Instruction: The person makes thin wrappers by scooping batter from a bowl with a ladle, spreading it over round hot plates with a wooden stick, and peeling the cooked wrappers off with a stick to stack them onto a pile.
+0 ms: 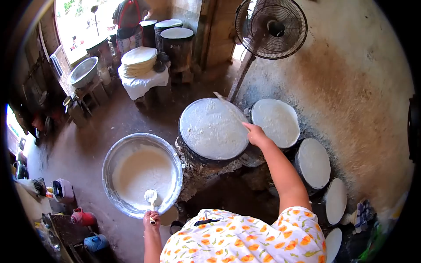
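Observation:
My left hand (151, 218) is closed around the handle of a ladle (151, 196), whose bowl is coated white and hangs over the batter. Below it, a wide metal basin (107, 175) holds pale, creamy batter (142, 168). My right hand (255, 133) grips a thin, flat wooden stick (229, 106), which slants across the far right part of a large round griddle (212, 131). A white, lumpy layer covers that griddle's top. Whether the stick touches the layer, I cannot tell.
More round white-topped griddles (275, 122) curve along the wall to my right. A standing fan (272, 28) is at the back. Stacked white flat rounds (139, 61) lie on a cloth-covered stand. Another person (130, 22) stands behind them. A red jug (82, 217) sits at lower left.

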`<act>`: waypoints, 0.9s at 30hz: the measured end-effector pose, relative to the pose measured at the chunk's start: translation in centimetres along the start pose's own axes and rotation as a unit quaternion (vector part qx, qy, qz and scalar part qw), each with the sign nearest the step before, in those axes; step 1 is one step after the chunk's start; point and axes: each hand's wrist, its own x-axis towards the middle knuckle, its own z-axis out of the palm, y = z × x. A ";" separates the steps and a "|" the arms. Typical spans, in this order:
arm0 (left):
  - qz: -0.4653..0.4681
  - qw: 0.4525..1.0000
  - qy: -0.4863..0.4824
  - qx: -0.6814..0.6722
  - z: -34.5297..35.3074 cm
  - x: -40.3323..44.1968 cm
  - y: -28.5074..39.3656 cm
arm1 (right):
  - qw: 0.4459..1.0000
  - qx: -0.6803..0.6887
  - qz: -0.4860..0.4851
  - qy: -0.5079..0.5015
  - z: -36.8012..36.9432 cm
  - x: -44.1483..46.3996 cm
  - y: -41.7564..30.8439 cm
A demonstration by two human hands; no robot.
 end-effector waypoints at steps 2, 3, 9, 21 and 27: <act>-0.006 1.000 -0.006 0.000 -0.2 0.3 0.4 | 1.000 -0.004 0.012 -0.023 -0.6 -2.0 -4.3; -0.023 1.000 0.001 -0.005 -0.4 0.9 0.8 | 0.999 -0.018 0.013 -0.029 0.0 -2.6 -5.1; -0.039 0.999 0.016 0.017 0.9 1.4 0.9 | 0.995 0.068 -0.033 -0.058 8.4 -12.0 -6.1; 0.004 0.981 0.101 0.167 5.4 5.4 -6.1 | 0.984 0.169 0.044 0.026 6.1 -20.8 0.1; -0.069 0.943 0.029 0.326 13.7 4.9 -19.0 | 0.943 0.211 0.230 0.113 0.6 -24.6 9.8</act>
